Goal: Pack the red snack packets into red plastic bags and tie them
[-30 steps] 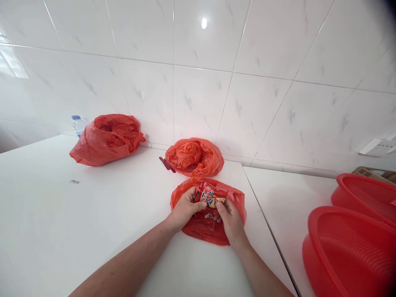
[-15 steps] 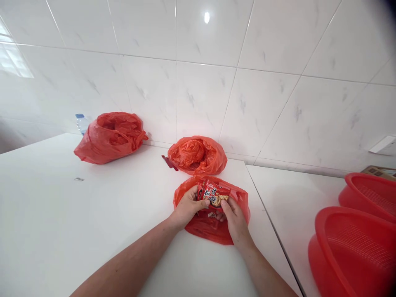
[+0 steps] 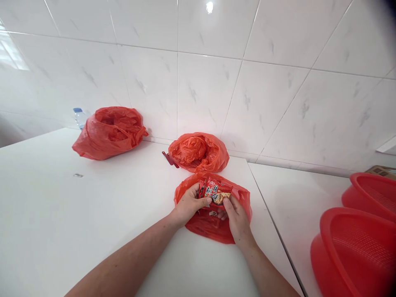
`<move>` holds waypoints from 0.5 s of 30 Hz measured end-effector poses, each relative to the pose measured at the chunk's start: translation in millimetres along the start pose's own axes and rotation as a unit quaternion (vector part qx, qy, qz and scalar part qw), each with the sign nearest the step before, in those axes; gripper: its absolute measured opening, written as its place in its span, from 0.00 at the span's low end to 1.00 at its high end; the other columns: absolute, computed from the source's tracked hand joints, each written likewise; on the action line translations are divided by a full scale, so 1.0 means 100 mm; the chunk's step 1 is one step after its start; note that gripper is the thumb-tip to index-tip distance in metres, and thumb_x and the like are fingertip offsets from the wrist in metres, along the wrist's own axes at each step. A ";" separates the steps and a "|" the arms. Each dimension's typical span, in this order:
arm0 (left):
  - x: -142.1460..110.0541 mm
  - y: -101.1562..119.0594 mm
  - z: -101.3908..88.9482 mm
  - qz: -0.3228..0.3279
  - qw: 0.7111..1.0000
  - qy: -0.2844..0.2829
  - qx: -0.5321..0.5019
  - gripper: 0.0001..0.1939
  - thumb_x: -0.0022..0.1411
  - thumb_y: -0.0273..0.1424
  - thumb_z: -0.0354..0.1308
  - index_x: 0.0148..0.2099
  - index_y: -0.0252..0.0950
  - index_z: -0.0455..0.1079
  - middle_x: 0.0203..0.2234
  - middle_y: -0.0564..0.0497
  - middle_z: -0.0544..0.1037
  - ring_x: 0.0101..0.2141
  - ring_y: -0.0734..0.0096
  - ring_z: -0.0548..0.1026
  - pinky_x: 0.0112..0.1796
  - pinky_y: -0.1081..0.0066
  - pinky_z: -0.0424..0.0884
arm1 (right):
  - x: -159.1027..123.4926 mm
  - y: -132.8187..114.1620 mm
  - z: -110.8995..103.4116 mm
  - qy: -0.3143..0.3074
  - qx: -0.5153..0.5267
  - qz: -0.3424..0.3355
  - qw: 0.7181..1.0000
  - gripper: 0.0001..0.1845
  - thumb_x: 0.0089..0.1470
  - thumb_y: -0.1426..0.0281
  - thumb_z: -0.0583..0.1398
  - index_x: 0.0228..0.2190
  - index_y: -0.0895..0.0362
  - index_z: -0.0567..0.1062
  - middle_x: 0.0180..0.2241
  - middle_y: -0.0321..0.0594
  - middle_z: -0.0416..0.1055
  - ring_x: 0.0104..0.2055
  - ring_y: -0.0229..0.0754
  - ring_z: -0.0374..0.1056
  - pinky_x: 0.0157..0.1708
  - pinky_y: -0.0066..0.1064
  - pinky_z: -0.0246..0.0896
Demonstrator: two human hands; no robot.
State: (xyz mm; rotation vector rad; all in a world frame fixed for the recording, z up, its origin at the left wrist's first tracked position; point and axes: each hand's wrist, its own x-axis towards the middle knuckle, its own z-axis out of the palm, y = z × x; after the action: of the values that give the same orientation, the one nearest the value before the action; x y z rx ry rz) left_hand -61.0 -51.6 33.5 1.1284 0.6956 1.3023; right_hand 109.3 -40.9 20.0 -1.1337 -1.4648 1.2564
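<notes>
Between my two hands are red cookie packets (image 3: 218,190) with a cookie printed on the front one. My left hand (image 3: 189,206) grips their left side, thumb across the lower edge. At the lower right corner my right hand (image 3: 236,214) pinches the front packet between thumb and fingers. Both hands are over the mouth of an open red plastic bag (image 3: 210,231) lying on the white table (image 3: 123,214). More red wrapping shows inside that bag, partly hidden by my hands.
Behind stands another red bag (image 3: 213,154), with a dark red folded tool (image 3: 170,159) beside it. A fuller red bag (image 3: 108,136) and a clear bottle (image 3: 79,119) are at the back left. Red plastic baskets (image 3: 334,247) stand at the right, past the table seam.
The camera view has shifted slightly. My hands keep hold of the cookie packets over the bag in nearly the same pose.
</notes>
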 end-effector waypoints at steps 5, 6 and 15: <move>0.00 -0.01 -0.01 -0.012 1.000 0.014 0.002 0.19 0.54 0.33 0.64 0.47 0.34 0.66 0.41 0.45 0.77 0.40 0.62 0.76 0.43 0.64 0.69 | 0.00 -0.01 0.00 0.005 -0.002 0.005 1.000 0.21 0.55 0.49 0.53 0.39 0.50 0.73 0.27 0.38 0.72 0.27 0.47 0.69 0.29 0.40 0.66; -0.01 -0.01 0.00 -0.011 1.000 0.017 0.003 0.18 0.55 0.33 0.64 0.46 0.34 0.66 0.41 0.45 0.77 0.40 0.62 0.76 0.43 0.64 0.69 | 0.00 -0.01 0.00 0.005 -0.004 0.006 1.000 0.21 0.55 0.49 0.53 0.38 0.50 0.73 0.26 0.39 0.72 0.27 0.47 0.68 0.29 0.40 0.66; 0.01 0.00 -0.02 -0.031 0.999 0.028 0.006 0.17 0.53 0.25 0.58 0.47 0.34 0.68 0.42 0.47 0.77 0.41 0.62 0.75 0.44 0.65 0.69 | 0.00 -0.01 0.01 0.008 -0.002 0.011 1.000 0.20 0.54 0.48 0.53 0.35 0.50 0.73 0.26 0.38 0.72 0.27 0.47 0.68 0.29 0.40 0.65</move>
State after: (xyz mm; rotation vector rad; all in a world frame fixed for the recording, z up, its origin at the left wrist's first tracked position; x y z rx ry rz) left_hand -62.6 -50.3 32.8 1.0749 0.7754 1.2830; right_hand 108.6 -41.4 21.0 -1.1629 -1.4482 1.2567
